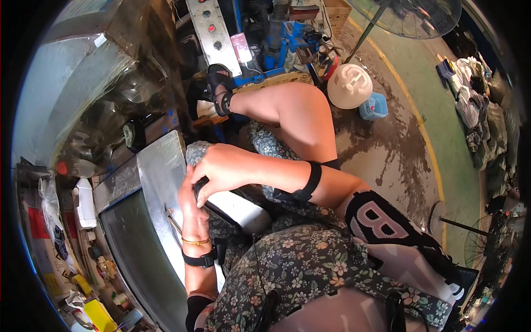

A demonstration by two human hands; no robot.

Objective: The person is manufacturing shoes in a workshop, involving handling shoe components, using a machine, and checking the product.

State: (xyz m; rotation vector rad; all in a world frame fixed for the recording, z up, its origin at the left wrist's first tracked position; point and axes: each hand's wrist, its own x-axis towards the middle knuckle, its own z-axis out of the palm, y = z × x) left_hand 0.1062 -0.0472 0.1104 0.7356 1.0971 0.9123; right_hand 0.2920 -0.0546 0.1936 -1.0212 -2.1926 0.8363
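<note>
My two hands meet in front of me, beside a metal-topped surface (160, 160). My right hand (215, 169) reaches across from the right with its fingers curled down around a small black object (201, 184), whose kind I cannot make out. Just below and left of it, my left hand (193, 205) is curled too, its fingertips partly covered by the right hand; what lies in them is hidden. Past the knuckles bunches a piece of grey floral cloth (197, 150). A slim metal rod (174, 223) shows beside my left wrist.
A control panel with buttons (212, 39) stands ahead near my sandalled foot. On the wet floor are a whitish plastic jug (349, 87) and a blue basket (374, 107). A standing fan (412, 14) is at upper right. Plastic-wrapped machinery (105, 83) rises at left, above a white bottle (84, 203).
</note>
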